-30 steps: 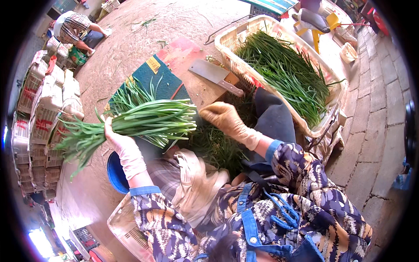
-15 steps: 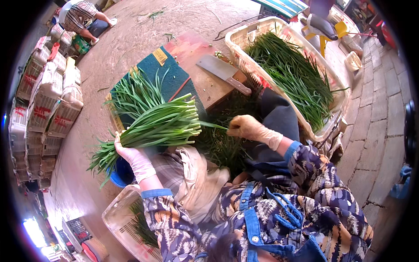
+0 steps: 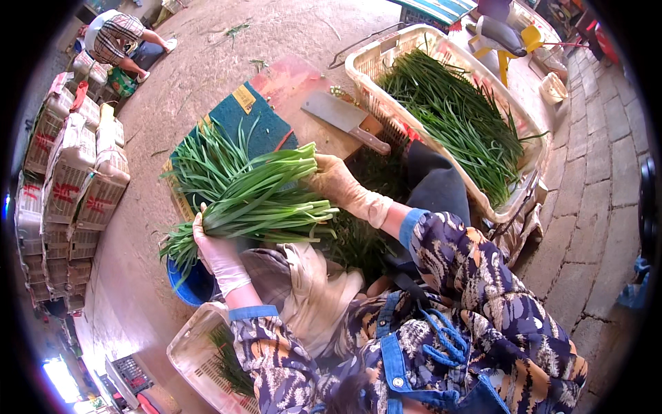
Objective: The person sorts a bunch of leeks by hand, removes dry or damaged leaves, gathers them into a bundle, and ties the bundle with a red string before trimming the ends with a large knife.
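The left hand wraps its fingers around a bunch of green stalks, held near the teal mat. The right hand is at the bunch's pale ends; whether those fingers pinch a stalk, I cannot tell. A cleaver lies beyond, near the cream crate.

On my left hand I wear a thin, pale pinkish glove; my right hand has a yellower, tan one. My loose sleeves carry a blotchy print of dark purple, cream and peach, ending in plain blue cuffs. Down my front runs a denim-blue band with a round, pale button, beside a looped blue cord.
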Tool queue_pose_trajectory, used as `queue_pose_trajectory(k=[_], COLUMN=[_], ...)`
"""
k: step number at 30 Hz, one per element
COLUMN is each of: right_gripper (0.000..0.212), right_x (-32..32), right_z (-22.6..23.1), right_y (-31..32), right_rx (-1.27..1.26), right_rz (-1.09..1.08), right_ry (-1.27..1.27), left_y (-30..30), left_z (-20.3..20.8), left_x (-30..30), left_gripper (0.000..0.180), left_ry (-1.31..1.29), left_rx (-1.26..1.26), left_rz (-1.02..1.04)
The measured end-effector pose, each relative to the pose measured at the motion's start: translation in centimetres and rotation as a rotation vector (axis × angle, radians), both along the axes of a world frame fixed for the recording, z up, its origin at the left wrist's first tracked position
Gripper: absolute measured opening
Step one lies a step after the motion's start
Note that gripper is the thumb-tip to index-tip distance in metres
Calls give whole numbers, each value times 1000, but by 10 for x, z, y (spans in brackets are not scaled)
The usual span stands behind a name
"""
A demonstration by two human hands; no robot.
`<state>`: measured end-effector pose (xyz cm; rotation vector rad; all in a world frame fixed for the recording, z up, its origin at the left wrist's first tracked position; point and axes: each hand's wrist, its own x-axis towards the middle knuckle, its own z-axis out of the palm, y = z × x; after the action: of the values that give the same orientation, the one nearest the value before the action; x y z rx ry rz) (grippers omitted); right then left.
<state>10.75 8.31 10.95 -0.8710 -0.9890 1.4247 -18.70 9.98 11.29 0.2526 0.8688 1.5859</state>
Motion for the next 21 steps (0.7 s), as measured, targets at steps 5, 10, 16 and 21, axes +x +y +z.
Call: queue_pose_trajectory(k=[5, 10, 16, 21], right_gripper=[26, 22, 25, 29], right_x=[-7, -16, 83, 104], right_z=[3, -8, -54, -54], right_y=[-2, 2, -13, -71], right_rx=[93, -88, -155, 57], right_rz=[-336, -594, -454, 221], right_ry=[145, 334, 292, -1432], left_y=[-2, -16, -23, -22], left_z=[3, 24, 21, 14], left_x=[0, 24, 4, -16], left_gripper=[43, 40, 40, 30], left_ry=[-139, 102, -152, -198], left_rx=[130, 214, 410, 488], left_rz=[-82, 85, 57, -105])
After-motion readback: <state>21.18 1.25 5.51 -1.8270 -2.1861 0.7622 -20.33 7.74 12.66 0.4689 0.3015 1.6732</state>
